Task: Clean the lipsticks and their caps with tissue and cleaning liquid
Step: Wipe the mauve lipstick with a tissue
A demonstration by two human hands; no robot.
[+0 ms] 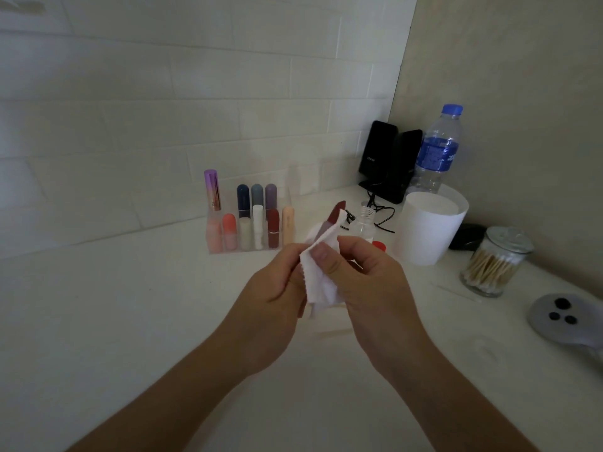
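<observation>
Just front-right of the organizer [242, 250], left hand [280, 288] grips the dark red lipstick [336, 213] by its wrapped lower end, right hand [359, 272] pinches the tissue [321, 282] on it, long axis tilting up-away, tip bare.

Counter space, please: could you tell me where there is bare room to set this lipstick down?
The counter is bare in front and left of the lipstick organizer, toward the camera. The right is crowded: small open bottle, red cap, white tub, cotton-swab jar, grey device.
</observation>
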